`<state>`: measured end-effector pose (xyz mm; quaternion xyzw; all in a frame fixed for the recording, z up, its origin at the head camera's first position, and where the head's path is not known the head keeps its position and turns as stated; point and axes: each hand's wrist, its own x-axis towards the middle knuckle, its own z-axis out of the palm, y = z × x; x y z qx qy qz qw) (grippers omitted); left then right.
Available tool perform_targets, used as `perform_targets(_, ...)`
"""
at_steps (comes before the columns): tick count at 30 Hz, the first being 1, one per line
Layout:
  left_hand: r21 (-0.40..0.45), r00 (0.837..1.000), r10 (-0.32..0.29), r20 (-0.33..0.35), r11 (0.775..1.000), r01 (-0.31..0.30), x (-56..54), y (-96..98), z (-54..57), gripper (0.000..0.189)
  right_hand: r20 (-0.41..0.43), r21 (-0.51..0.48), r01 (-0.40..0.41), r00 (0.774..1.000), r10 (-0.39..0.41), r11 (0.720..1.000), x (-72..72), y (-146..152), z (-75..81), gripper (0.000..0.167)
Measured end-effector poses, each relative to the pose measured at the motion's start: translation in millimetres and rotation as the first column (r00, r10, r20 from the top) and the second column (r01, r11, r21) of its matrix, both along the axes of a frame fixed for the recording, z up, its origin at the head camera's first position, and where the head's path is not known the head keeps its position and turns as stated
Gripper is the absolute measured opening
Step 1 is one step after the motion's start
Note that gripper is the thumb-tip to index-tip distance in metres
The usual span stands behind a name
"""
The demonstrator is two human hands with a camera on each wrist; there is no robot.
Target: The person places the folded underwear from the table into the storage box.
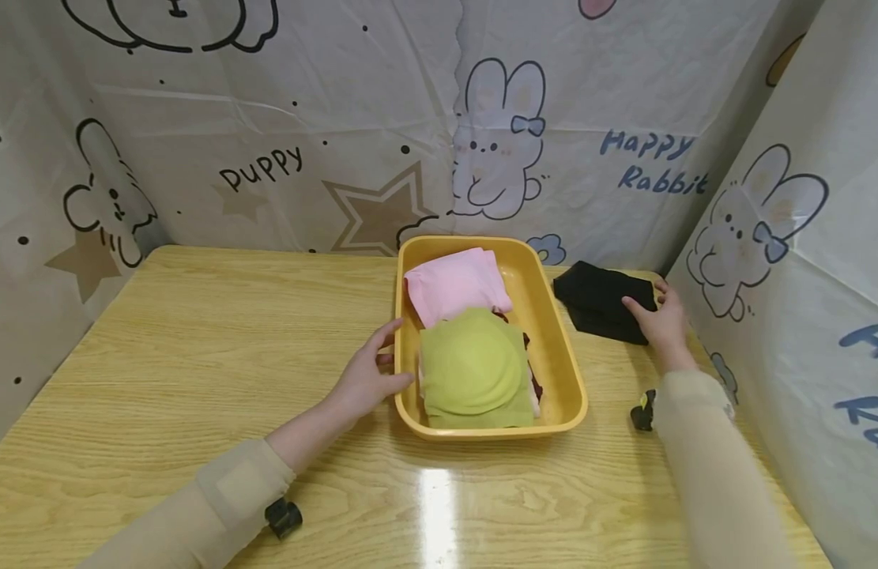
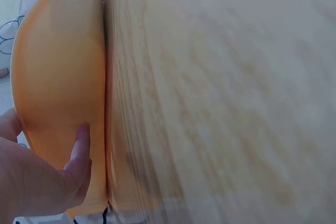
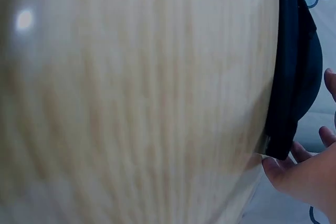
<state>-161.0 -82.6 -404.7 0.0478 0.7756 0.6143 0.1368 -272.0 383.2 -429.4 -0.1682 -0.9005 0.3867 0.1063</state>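
Observation:
A yellow plastic basin (image 1: 568,379) stands on the table in the head view. Folded in it are a pink cloth (image 1: 456,284) and, nearer, a green garment with a rounded front (image 1: 474,371), over dark red and pale fabric. My left hand (image 1: 363,375) holds the basin's left side, thumb over the rim and other fingers along the outer wall, as the left wrist view shows. To the basin's right lies a folded black cloth (image 1: 598,300). My right hand (image 1: 662,320) is at its right end, thumb above it and fingers spread around the edge.
A wooden table (image 1: 232,340) extends on both sides of the basin. Behind and to the right hangs a pale printed curtain (image 1: 339,103) with rabbits, stars and lettering. Small black devices (image 1: 284,518) are strapped at both wrists.

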Motion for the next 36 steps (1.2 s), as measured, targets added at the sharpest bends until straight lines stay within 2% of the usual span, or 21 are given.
perform_targets(4, -0.01, 1.0, -0.004, 0.003, 1.0, 0.004, 9.5, 1.3, 18.8, 0.081, 0.022, -0.013, 0.008, 1.0, -0.008, 1.0, -2.2, 1.7, -3.0, 0.081)
perform_targets(7, -0.015, 1.0, 0.002, -0.01, 1.0, -0.003, 4.9, -0.2, 6.9, 0.083, 0.037, -0.017, -0.007, 0.999, 0.008, 1.0, -3.7, 1.8, -3.5, 0.083)
perform_targets(11, -0.01, 1.0, 0.009, -0.022, 1.0, -0.009, -5.6, -1.9, -15.6, 0.085, 0.062, -0.002, -0.03, 0.998, 0.03, 1.0, -6.6, 2.7, -4.5, 0.085)
perform_targets(20, -0.01, 1.0, 0.004, -0.021, 1.0, -0.004, -6.1, -2.5, -15.6, 0.085, 0.207, 0.071, -0.037, 0.978, 0.022, 0.997, -14.2, 2.2, -7.2, 0.097)
perform_targets(28, -0.02, 1.0, 0.0, -0.03, 1.0, -0.001, -7.0, -2.2, -15.3, 0.086, 0.181, 0.074, -0.007, 0.983, -0.006, 0.997, -15.5, -1.2, -7.9, 0.097)
perform_targets(36, -0.022, 1.0, -0.002, -0.031, 1.0, 0.001, -7.0, -2.5, -15.8, 0.084, 0.224, 0.079, 0.017, 0.974, -0.034, 0.997, -16.0, -7.9, -5.5, 0.093)
